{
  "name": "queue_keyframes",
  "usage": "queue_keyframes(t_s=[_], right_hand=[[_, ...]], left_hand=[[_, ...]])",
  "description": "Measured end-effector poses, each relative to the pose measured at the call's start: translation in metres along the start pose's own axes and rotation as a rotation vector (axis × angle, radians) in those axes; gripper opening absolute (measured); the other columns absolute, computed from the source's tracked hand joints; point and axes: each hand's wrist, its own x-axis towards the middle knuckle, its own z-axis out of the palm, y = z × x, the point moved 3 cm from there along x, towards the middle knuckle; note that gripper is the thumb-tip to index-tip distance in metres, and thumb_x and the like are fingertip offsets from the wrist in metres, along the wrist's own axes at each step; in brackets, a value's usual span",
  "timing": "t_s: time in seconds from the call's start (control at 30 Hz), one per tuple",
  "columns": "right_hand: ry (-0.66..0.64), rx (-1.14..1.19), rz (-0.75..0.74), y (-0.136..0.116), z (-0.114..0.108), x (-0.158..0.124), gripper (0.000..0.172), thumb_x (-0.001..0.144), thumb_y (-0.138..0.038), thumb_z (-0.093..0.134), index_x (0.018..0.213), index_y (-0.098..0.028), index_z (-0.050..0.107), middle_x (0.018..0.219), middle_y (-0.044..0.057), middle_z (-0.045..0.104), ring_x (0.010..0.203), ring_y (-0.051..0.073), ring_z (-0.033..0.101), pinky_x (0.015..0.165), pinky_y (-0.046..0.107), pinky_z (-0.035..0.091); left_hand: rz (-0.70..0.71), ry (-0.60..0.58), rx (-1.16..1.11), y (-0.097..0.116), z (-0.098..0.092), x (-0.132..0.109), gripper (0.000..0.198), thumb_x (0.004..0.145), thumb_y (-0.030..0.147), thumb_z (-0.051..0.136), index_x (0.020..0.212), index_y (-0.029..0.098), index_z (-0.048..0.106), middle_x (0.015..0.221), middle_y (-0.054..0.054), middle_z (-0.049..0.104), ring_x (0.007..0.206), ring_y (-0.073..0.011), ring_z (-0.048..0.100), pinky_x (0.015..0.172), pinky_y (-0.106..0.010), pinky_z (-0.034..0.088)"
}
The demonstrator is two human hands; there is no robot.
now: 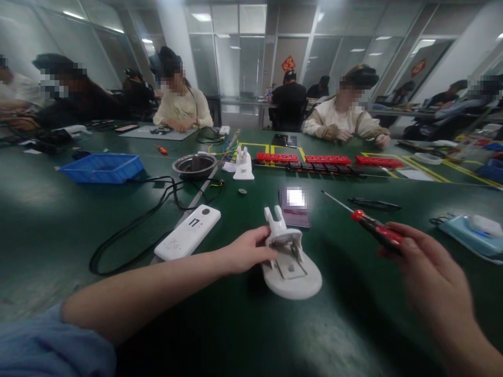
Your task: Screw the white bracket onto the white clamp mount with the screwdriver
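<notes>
My left hand (247, 251) grips the left side of a white plastic stand (291, 269) with an oval base and a forked upright clip, which rests on the green table (58, 220). My right hand (428, 272) is closed round the red handle of a screwdriver (373, 225); its thin shaft points up and left, above the table and apart from the stand. Just behind the stand lies a phone (295, 207) with a bright screen.
A white remote-like device (188, 232) and black cables (133, 225) lie to the left. Further back are a blue tray (102, 167), a metal bowl (194, 165), a second white stand (243, 165), red strips (328, 158). Other people sit around the table's far side.
</notes>
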Motion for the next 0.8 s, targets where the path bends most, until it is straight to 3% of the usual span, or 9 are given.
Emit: queue_keyframes(t_s=[0.07, 0.17, 0.4, 0.5, 0.63, 0.73, 0.8], right_hand=[[-0.015, -0.119, -0.102, -0.001, 0.016, 0.007, 0.047, 0.079, -0.041, 0.034, 0.109, -0.011, 0.053, 0.095, 0.013, 0.057, 0.086, 0.023, 0.055, 0.078, 0.039, 0.044], [-0.002, -0.256, -0.252, 0.001, 0.036, 0.018, 0.048, 0.079, -0.036, 0.033, 0.111, -0.006, 0.053, 0.106, 0.016, 0.051, 0.102, 0.026, 0.047, 0.087, 0.04, 0.038], [-0.125, -0.386, -0.362, 0.007, 0.078, 0.04, 0.044, 0.079, -0.031, 0.041, 0.117, -0.01, 0.048, 0.112, 0.014, 0.049, 0.099, 0.024, 0.049, 0.083, 0.034, 0.042], [-0.155, -0.412, -0.362, 0.007, 0.085, 0.043, 0.048, 0.076, -0.033, 0.046, 0.119, -0.012, 0.046, 0.11, 0.014, 0.051, 0.092, 0.026, 0.053, 0.076, 0.037, 0.044], [-0.139, -0.356, -0.356, -0.016, 0.075, 0.035, 0.046, 0.076, -0.041, 0.047, 0.112, -0.012, 0.05, 0.109, 0.014, 0.053, 0.099, 0.029, 0.049, 0.083, 0.043, 0.039], [-0.354, 0.025, -0.269, -0.051, 0.072, 0.015, 0.043, 0.079, -0.046, 0.04, 0.108, -0.016, 0.049, 0.101, 0.011, 0.056, 0.093, 0.023, 0.053, 0.079, 0.037, 0.042], [-0.579, 0.269, -0.22, -0.076, 0.078, -0.004, 0.05, 0.078, -0.05, 0.04, 0.115, -0.016, 0.043, 0.1, 0.009, 0.055, 0.09, 0.02, 0.054, 0.076, 0.034, 0.043]], left_hand=[[0.088, -0.071, 0.171, 0.001, 0.001, -0.001, 0.047, 0.071, 0.021, 0.059, 0.117, 0.019, 0.046, 0.117, -0.006, 0.051, 0.107, -0.0228, 0.049, 0.09, -0.039, 0.039], [0.211, -0.065, 0.519, -0.001, 0.0, -0.002, 0.052, 0.069, 0.023, 0.062, 0.119, 0.02, 0.046, 0.127, -0.007, 0.042, 0.117, -0.0242, 0.039, 0.099, -0.039, 0.03], [0.322, -0.08, 0.822, -0.005, 0.001, -0.001, 0.057, 0.073, 0.024, 0.056, 0.126, 0.02, 0.037, 0.133, -0.007, 0.035, 0.124, -0.0229, 0.03, 0.104, -0.039, 0.022], [0.348, -0.082, 0.856, 0.0, 0.003, -0.003, 0.057, 0.074, 0.024, 0.053, 0.128, 0.02, 0.034, 0.134, -0.008, 0.035, 0.124, -0.0225, 0.029, 0.104, -0.04, 0.02], [0.37, -0.125, 0.804, 0.001, 0.001, -0.004, 0.068, 0.068, 0.024, 0.057, 0.13, 0.022, 0.031, 0.137, -0.007, 0.029, 0.126, -0.0261, 0.024, 0.105, -0.042, 0.016], [0.39, -0.118, 0.597, -0.006, -0.006, -0.001, 0.076, 0.063, 0.018, 0.051, 0.133, 0.022, 0.025, 0.14, -0.004, 0.024, 0.128, -0.0272, 0.02, 0.105, -0.044, 0.013], [0.389, 0.021, 0.41, -0.013, -0.014, 0.004, 0.076, 0.061, 0.015, 0.044, 0.134, 0.02, 0.023, 0.14, -0.003, 0.025, 0.128, -0.0258, 0.02, 0.106, -0.044, 0.013]])
